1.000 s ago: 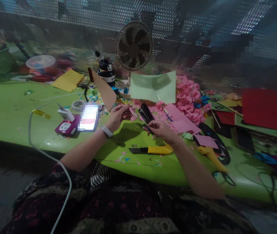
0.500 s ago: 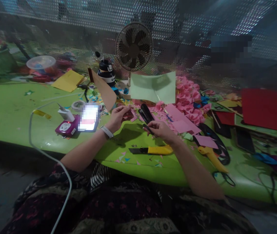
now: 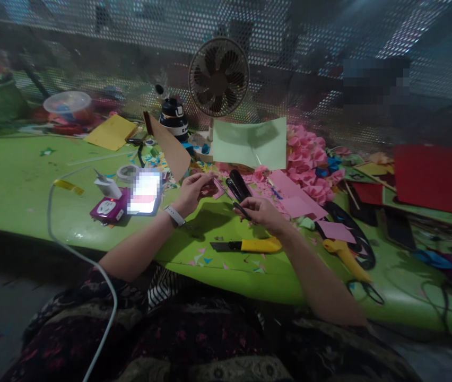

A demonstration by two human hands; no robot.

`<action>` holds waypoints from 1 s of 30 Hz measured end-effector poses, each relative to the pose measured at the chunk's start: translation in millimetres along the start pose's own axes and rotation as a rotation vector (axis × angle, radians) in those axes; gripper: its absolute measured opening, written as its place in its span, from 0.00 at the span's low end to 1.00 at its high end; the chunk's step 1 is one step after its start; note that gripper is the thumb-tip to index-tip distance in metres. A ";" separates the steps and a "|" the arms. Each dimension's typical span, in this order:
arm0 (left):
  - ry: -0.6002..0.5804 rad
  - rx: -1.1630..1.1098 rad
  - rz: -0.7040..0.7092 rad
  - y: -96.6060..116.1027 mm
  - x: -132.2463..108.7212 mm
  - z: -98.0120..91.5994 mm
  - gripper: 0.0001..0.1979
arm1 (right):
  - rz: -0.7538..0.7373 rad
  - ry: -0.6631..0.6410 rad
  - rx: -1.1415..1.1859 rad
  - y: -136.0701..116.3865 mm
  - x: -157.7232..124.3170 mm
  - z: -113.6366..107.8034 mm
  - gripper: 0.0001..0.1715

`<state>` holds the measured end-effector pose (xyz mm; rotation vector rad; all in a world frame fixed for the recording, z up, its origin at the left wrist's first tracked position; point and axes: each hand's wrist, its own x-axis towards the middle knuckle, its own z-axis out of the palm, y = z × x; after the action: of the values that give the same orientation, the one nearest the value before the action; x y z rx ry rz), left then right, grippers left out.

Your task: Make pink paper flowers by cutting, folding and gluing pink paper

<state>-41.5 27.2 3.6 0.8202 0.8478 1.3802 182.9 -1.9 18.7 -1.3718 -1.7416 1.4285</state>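
Note:
My left hand [image 3: 191, 193] is raised over the green table [image 3: 19, 180], its fingers pinched on a small pink paper piece [image 3: 214, 188]. My right hand [image 3: 263, 213] is closed on black-handled scissors [image 3: 237, 197] whose blades point toward the pink piece. A white watch band [image 3: 174, 215] circles my left wrist. Just below my right hand a yellow utility knife [image 3: 250, 245] lies on the table. Behind the scissors sits a black stapler-like tool [image 3: 240, 184].
A lit phone [image 3: 144, 192] on a magenta power block [image 3: 106, 208] with a white cable [image 3: 57, 233] lies left. A small fan [image 3: 218, 77], pale green sheet [image 3: 250, 142], pink paper flowers [image 3: 309, 159], red sheets [image 3: 436, 178] and yellow scissors [image 3: 347, 257] crowd the far side and right.
The pink piece has turned slightly in my left fingers and the scissors have edged closer to it. Both arms stay almost in place.

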 end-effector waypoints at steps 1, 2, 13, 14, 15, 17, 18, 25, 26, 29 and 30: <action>-0.001 0.000 0.000 -0.3 0.0 0.0 0.12 | -0.001 -0.001 -0.002 0.6 0.4 0.1 0.30; -0.001 -0.002 -0.001 -0.6 -0.1 -0.1 0.12 | -0.004 0.000 -0.002 1.3 0.8 0.1 0.30; 0.018 -0.061 -0.025 -3.4 2.0 -0.9 0.12 | -0.014 0.006 -0.017 3.9 1.4 -1.3 0.29; 0.015 -0.083 -0.037 -3.8 2.8 -1.3 0.12 | -0.012 0.005 -0.017 2.7 0.6 -1.4 0.28; 0.011 -0.105 -0.050 -4.3 3.7 -1.7 0.12 | -0.008 0.007 -0.016 1.3 -0.2 -1.4 0.28; 0.006 -0.135 -0.071 -5.3 5.1 -2.6 0.13 | 0.002 0.016 -0.017 -1.4 -1.5 -1.1 0.28; 0.007 -0.140 -0.077 -5.7 5.5 -2.9 0.12 | 0.005 0.019 -0.016 -2.7 -1.8 -1.0 0.29; -0.014 -0.071 -0.044 -4.4 2.5 -1.9 0.11 | -0.006 0.037 0.010 -2.7 0.1 0.2 0.30; -0.018 -0.056 -0.041 -3.9 2.0 -1.8 0.12 | -0.007 0.031 0.010 -1.7 0.7 0.3 0.30; -0.026 -0.030 -0.024 -2.7 1.1 -1.7 0.14 | -0.016 0.022 0.012 0.7 2.0 0.6 0.30; -0.033 -0.026 -0.019 -2.4 0.8 -1.7 0.14 | -0.017 0.023 0.013 0.8 2.1 0.7 0.30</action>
<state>-41.8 27.9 0.7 0.8109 0.8084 1.3545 181.8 -0.3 17.2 -1.3578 -1.7225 1.4077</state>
